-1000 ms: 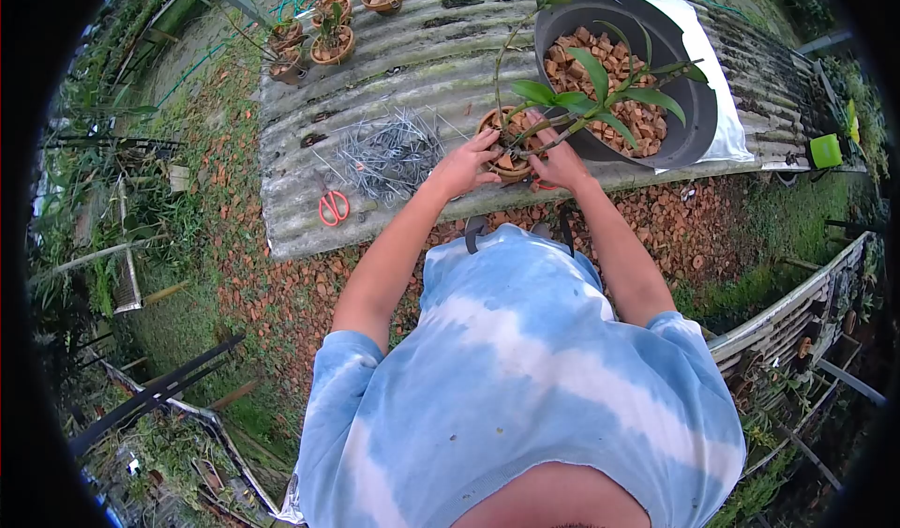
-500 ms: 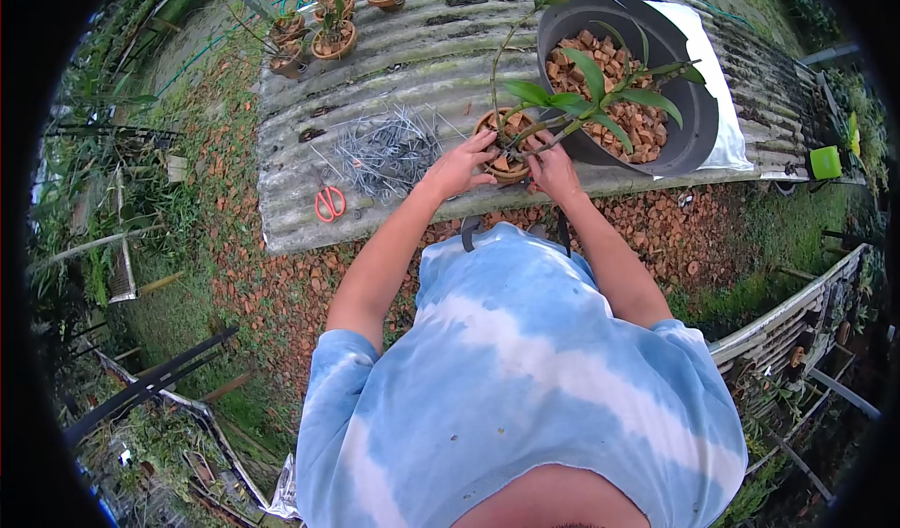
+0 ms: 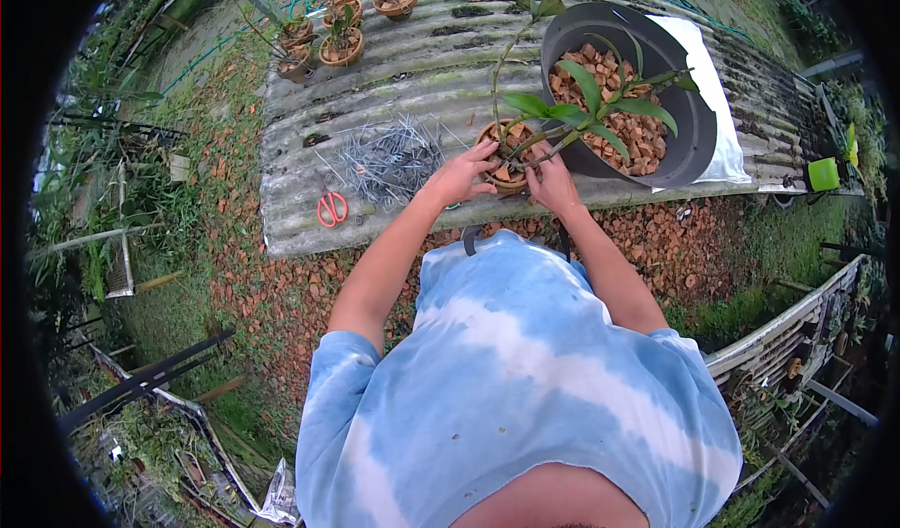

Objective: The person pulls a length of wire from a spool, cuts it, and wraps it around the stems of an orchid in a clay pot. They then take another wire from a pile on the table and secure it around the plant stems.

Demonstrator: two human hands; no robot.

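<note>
A small clay pot (image 3: 507, 188) stands on the corrugated sheet near its front edge, with brick chunks inside. An orchid plant (image 3: 588, 87) rises from it, its long stems and green leaves leaning right over a big black tub. My left hand (image 3: 457, 177) is curled round the pot's left side, fingers over the rim and thumb low at the front. On the opposite side my right hand (image 3: 555, 187) grips the rim, its fingers beside the plant's base. Leaves and stems partly cover the right fingertips.
The black tub (image 3: 698, 139) holds brick chunks (image 3: 642, 143) and sits on a white sack (image 3: 727, 153). Left of my hands lie a heap of metal wires (image 3: 389, 160) and red-handled scissors (image 3: 332, 209). Several potted plants (image 3: 341, 46) stand at the back left of the corrugated sheet (image 3: 291, 172).
The view has shifted slightly. Both hands stay at the pot, with small finger movements; my right fingers have moved a little along the rim by the plant's base.
</note>
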